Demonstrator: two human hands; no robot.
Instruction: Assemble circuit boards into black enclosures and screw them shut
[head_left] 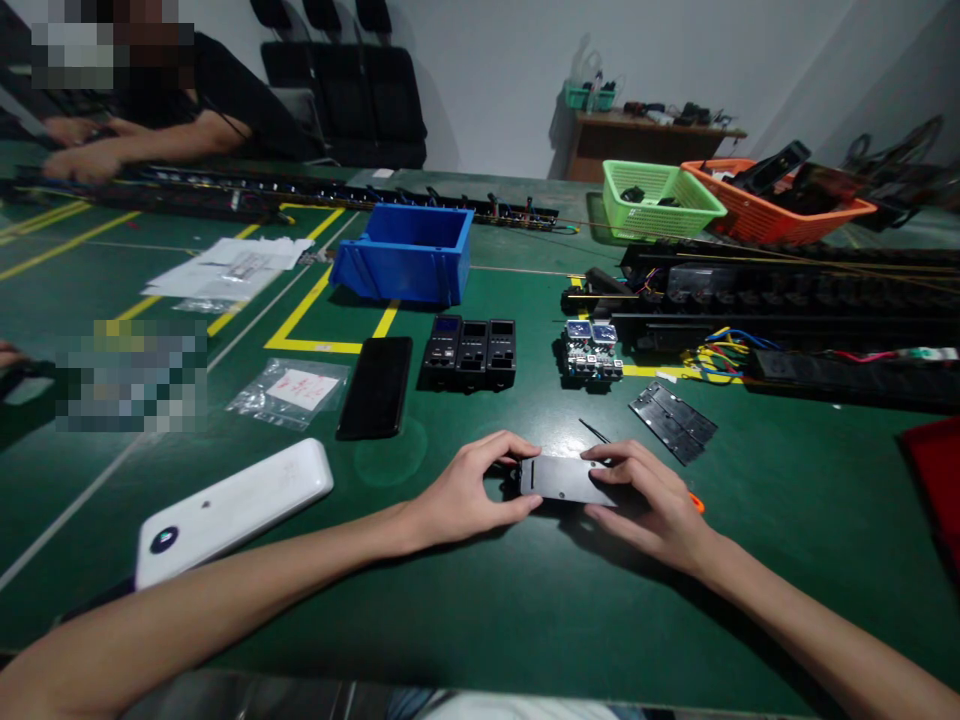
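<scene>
A flat dark rectangular housing point(562, 479) is held level between my two hands just above the green table. My left hand point(480, 485) grips its left end between fingers and thumb. Round the right end closes my right hand point(652, 500), its fingertips on the top face and the thumb at the near edge. Behind my right hand lies a thin dark tool point(594, 431), and an orange tip point(697, 501) shows beside that hand. Three black modules point(471, 353) stand together beyond my left hand. Two small circuit boards point(592, 355) with displays sit to their right, near black plates point(673, 420).
On the green table point(465, 610) are a black phone point(375, 388), a white device point(234, 510), a plastic bag point(289, 392) and a blue bin point(409, 256). Green point(660, 215) and orange baskets point(780, 222) stand behind long black rails point(795, 285). A person's arm point(161, 145) rests at far left.
</scene>
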